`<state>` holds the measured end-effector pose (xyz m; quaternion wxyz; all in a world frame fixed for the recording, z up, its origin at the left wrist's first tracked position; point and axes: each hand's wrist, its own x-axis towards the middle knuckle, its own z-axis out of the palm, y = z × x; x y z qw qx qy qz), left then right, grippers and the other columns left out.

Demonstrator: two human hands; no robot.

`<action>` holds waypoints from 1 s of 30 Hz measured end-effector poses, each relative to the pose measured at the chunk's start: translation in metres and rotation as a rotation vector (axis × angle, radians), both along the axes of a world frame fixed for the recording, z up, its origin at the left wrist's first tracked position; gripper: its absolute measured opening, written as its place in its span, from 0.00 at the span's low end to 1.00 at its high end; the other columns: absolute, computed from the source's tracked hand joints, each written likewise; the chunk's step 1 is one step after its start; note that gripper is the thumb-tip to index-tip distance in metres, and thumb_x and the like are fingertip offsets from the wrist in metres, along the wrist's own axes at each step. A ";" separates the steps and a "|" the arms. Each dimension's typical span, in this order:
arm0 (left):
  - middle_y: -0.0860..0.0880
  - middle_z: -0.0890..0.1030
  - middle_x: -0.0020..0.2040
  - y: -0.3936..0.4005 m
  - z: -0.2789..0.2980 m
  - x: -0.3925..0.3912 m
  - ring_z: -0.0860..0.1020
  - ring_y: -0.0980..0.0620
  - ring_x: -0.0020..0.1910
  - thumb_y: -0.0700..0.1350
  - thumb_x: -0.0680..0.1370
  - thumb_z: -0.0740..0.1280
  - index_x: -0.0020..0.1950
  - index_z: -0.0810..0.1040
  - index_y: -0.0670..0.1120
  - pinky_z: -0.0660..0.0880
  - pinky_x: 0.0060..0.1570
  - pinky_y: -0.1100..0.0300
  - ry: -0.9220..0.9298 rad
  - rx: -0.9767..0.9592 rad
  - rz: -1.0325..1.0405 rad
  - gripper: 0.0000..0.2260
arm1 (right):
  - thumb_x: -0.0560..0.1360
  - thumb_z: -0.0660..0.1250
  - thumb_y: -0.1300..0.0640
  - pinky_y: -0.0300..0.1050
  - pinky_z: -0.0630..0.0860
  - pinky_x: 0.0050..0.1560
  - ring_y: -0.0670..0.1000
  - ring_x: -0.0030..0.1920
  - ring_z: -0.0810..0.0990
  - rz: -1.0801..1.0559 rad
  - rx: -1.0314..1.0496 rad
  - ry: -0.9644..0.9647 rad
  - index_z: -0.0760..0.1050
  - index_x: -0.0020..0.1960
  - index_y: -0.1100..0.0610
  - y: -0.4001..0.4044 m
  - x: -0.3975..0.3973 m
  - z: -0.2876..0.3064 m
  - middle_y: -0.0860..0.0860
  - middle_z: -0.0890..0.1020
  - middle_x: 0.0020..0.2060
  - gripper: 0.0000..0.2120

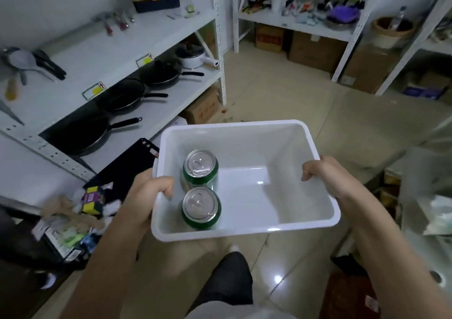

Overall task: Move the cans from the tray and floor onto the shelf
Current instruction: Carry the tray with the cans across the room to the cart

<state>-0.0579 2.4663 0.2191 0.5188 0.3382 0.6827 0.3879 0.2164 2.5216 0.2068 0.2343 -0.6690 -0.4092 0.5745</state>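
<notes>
A deep white plastic tray is held in the air in front of me above the tiled floor. Two green cans stand upright at its left end: the far can and the near can, close to each other, silver tops up. My left hand grips the tray's left rim, thumb curled inside beside the cans. My right hand grips the right rim. The white metal shelf stands to the left with black pans on its lower level.
Black frying pans and a white pot fill the left shelf's lower level, utensils lie above. Cardboard boxes sit under the far shelves. A cluttered box of packets is at lower left. My leg shows below the tray.
</notes>
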 end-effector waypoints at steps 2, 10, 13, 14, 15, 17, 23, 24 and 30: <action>0.50 0.68 0.21 0.049 -0.005 0.001 0.68 0.56 0.18 0.33 0.61 0.58 0.26 0.68 0.44 0.64 0.20 0.68 -0.017 0.003 0.009 0.07 | 0.62 0.63 0.64 0.33 0.70 0.23 0.53 0.25 0.75 0.013 0.015 0.012 0.72 0.42 0.64 0.053 -0.003 -0.002 0.54 0.76 0.27 0.09; 0.47 0.67 0.22 0.259 -0.004 -0.006 0.66 0.50 0.22 0.34 0.59 0.59 0.28 0.64 0.42 0.63 0.21 0.67 0.041 0.015 0.077 0.06 | 0.53 0.60 0.62 0.35 0.70 0.25 0.49 0.20 0.76 0.040 0.059 -0.020 0.73 0.35 0.60 0.267 -0.010 0.008 0.50 0.77 0.21 0.11; 0.48 0.68 0.21 0.322 0.001 -0.008 0.68 0.51 0.21 0.36 0.55 0.58 0.25 0.67 0.44 0.63 0.27 0.63 0.040 0.013 0.132 0.04 | 0.53 0.60 0.63 0.36 0.70 0.27 0.51 0.22 0.76 0.077 0.080 -0.046 0.73 0.34 0.59 0.340 -0.012 0.017 0.51 0.77 0.22 0.10; 0.49 0.69 0.20 0.342 0.000 -0.009 0.69 0.51 0.21 0.36 0.55 0.58 0.25 0.67 0.43 0.63 0.28 0.62 0.032 0.014 0.150 0.03 | 0.54 0.61 0.63 0.34 0.70 0.24 0.49 0.20 0.75 0.106 0.086 -0.047 0.73 0.34 0.59 0.365 -0.015 0.019 0.50 0.77 0.19 0.09; 0.49 0.70 0.21 0.360 0.000 -0.011 0.69 0.50 0.22 0.35 0.55 0.58 0.27 0.67 0.42 0.64 0.28 0.62 0.026 0.017 0.168 0.04 | 0.56 0.62 0.63 0.31 0.69 0.21 0.48 0.18 0.75 0.140 0.093 -0.048 0.73 0.34 0.59 0.389 -0.018 0.021 0.49 0.77 0.19 0.06; 0.49 0.71 0.21 0.392 -0.003 -0.015 0.70 0.52 0.20 0.35 0.55 0.57 0.29 0.67 0.41 0.65 0.26 0.63 0.010 0.017 0.218 0.04 | 0.60 0.63 0.64 0.29 0.68 0.19 0.49 0.21 0.74 0.212 0.103 -0.047 0.74 0.36 0.60 0.437 -0.027 0.023 0.52 0.76 0.26 0.05; 0.53 0.71 0.18 0.461 -0.012 -0.035 0.69 0.55 0.18 0.35 0.54 0.57 0.27 0.72 0.44 0.65 0.22 0.65 -0.026 0.048 0.529 0.07 | 0.68 0.58 0.72 0.28 0.64 0.17 0.46 0.16 0.73 0.527 0.115 -0.032 0.74 0.30 0.60 0.586 -0.086 0.012 0.51 0.75 0.20 0.13; 0.52 0.70 0.17 0.467 -0.011 -0.037 0.68 0.54 0.18 0.36 0.53 0.59 0.26 0.71 0.43 0.64 0.20 0.65 -0.028 0.051 0.589 0.06 | 0.68 0.58 0.74 0.27 0.63 0.16 0.45 0.13 0.71 0.588 0.112 -0.038 0.73 0.27 0.60 0.607 -0.101 0.011 0.50 0.74 0.16 0.15; 0.47 0.68 0.22 0.475 -0.017 -0.045 0.66 0.50 0.20 0.38 0.51 0.60 0.31 0.69 0.38 0.62 0.24 0.66 0.001 0.041 0.964 0.10 | 0.62 0.66 0.66 0.41 0.68 0.32 0.57 0.30 0.72 0.956 0.071 -0.026 0.76 0.33 0.61 0.681 -0.213 0.011 0.56 0.75 0.27 0.02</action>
